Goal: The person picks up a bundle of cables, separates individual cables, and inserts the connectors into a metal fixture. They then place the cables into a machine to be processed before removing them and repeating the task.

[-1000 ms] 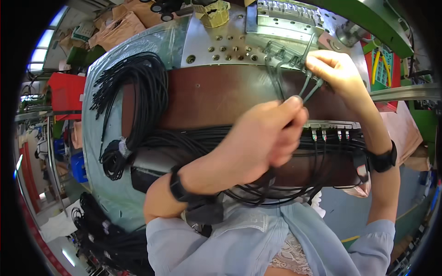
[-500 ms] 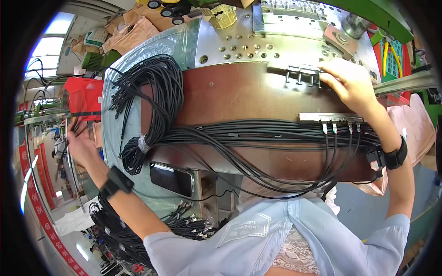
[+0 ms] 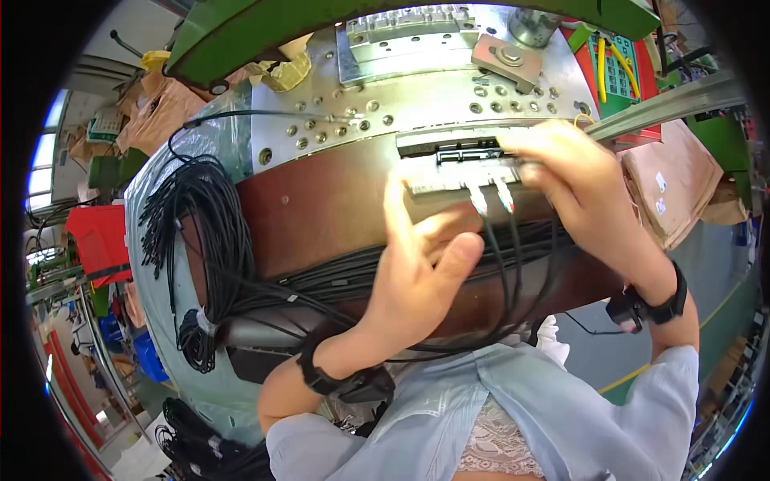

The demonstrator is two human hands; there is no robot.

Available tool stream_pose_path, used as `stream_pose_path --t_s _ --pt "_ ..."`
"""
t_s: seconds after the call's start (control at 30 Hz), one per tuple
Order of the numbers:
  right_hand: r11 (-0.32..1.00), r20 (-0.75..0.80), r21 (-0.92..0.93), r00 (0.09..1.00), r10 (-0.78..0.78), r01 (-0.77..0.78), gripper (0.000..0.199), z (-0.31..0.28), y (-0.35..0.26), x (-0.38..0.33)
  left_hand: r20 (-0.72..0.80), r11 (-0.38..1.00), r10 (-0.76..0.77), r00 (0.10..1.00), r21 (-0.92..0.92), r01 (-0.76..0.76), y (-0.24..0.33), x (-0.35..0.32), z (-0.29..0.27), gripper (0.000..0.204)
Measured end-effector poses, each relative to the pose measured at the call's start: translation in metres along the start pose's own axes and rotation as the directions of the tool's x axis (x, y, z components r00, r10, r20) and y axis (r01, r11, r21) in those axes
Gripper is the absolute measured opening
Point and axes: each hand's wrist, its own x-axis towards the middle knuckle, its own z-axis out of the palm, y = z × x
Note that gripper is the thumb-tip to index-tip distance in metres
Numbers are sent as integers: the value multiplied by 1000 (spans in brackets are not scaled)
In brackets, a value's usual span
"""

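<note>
A silvery metal bar (image 3: 437, 178) with white-tipped cable ends (image 3: 479, 200) along its front lies by the far edge of the brown board (image 3: 321, 196). Just behind it is a black bracket-like part (image 3: 467, 154). My left hand (image 3: 417, 280) has its fingers spread, the index fingertip against the bar's left end and the thumb apart. Bent fingers of my right hand (image 3: 581, 180) close over the bar's right end, beside the black part; motion blurs them slightly. Black cables (image 3: 497, 264) hang from the bar toward me.
A thick coil of black cables (image 3: 212, 232) lies at the board's left. Behind the board stands a drilled metal plate (image 3: 321, 104) under a green machine arm (image 3: 385, 20). Yellow-handled pliers (image 3: 613, 64) rest at the far right, above brown paper (image 3: 670, 176). A red bin (image 3: 96, 240) is at left.
My left hand has come from the far left to the bar. The bar has moved away from me, up beside the black part. My right hand has come down onto the bar's right end. The view has shifted.
</note>
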Motion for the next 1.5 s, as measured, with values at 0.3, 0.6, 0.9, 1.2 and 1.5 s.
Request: stream_pose_path --t_s 0.3,0.6,0.9,1.2,1.5 --pt "996 47 51 996 71 -73 24 53 63 129 -160 934 -66 985 -357 5 44 70 -33 67" --pt "949 49 -214 968 247 -232 26 40 125 160 20 960 -138 990 -243 139 43 139 -51 29" --pt "804 -49 -569 969 -242 172 35 55 118 118 50 -115 516 855 993 11 47 147 -79 32" --pt "880 20 -452 988 -151 144 32 36 103 115 765 -676 510 393 639 -366 19 191 -112 34" --pt "969 -106 -208 988 116 -136 38 30 73 104 558 -310 541 629 827 -468 27 173 -97 51"
